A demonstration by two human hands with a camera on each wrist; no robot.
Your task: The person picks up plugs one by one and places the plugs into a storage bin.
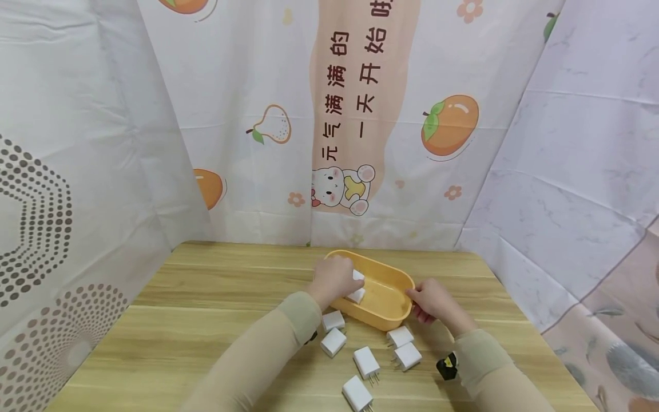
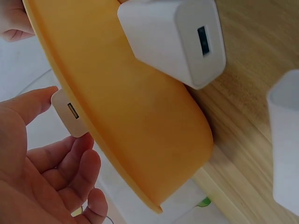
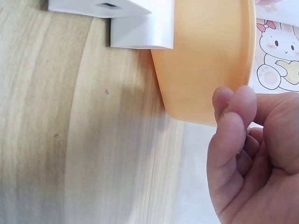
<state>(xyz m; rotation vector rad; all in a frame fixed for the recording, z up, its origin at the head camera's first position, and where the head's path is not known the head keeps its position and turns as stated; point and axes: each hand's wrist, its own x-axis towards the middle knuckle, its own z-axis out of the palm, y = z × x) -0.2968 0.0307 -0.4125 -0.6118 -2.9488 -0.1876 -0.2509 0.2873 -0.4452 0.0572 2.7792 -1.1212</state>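
A yellow oval tray (image 1: 383, 294) stands toward the back of the wooden table. Over its left end, my left hand (image 1: 332, 280) pinches a white charger (image 2: 70, 114) between thumb and fingers, just behind the rim in the left wrist view. Another white charger (image 1: 356, 296) lies inside the tray, close to that hand. At the tray's right end, my right hand (image 1: 435, 300) grips the rim, thumb on top and fingers curled beneath. In the right wrist view, the fingertips (image 3: 243, 100) meet at the tray's edge.
Several white chargers lie on the wooden table (image 1: 231, 297) in front of the tray, among them one charger (image 1: 333, 342) near the left sleeve and another charger (image 1: 357, 393) close to the front. A printed curtain (image 1: 257, 189) hangs behind the table.
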